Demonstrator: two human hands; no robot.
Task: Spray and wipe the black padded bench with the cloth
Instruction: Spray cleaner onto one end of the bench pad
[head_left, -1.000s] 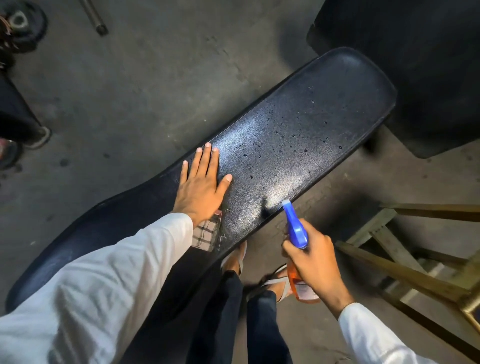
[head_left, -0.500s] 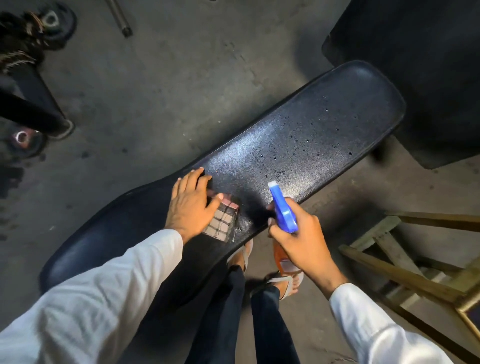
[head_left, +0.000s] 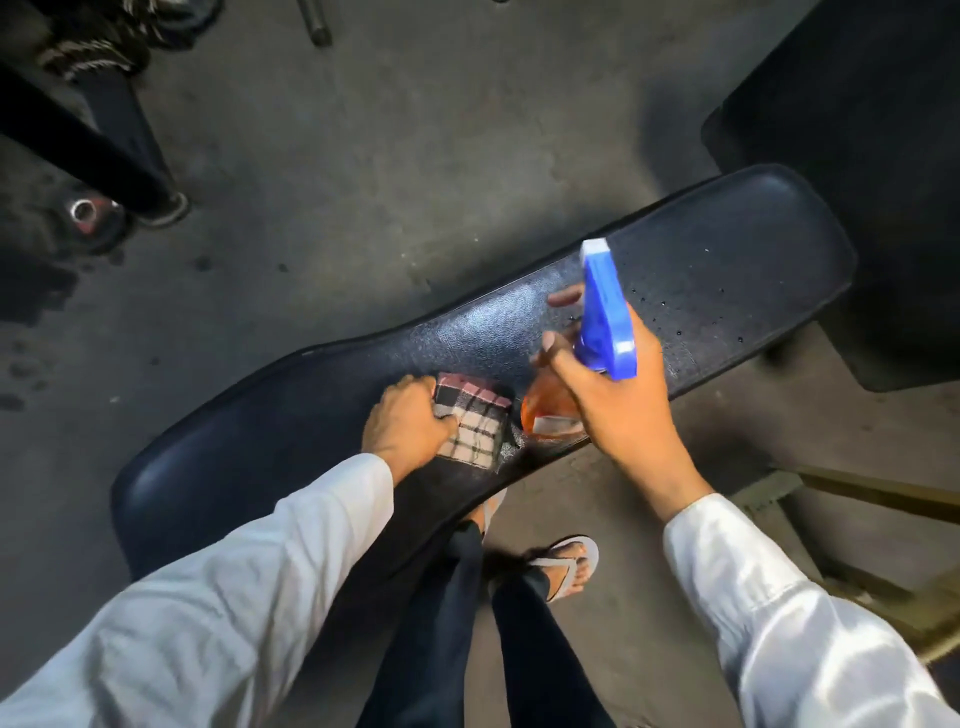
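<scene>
Lifted from the near edge, the spray bottle now hangs over the bench, right hand clenched round it. Left hand has curled onto the checked cloth mid-pad; open, droplet-dotted padding runs toward 2 o'clock.

Dim scene, glare on white sleeves, edges bowed, corners perhaps blurred
</scene>
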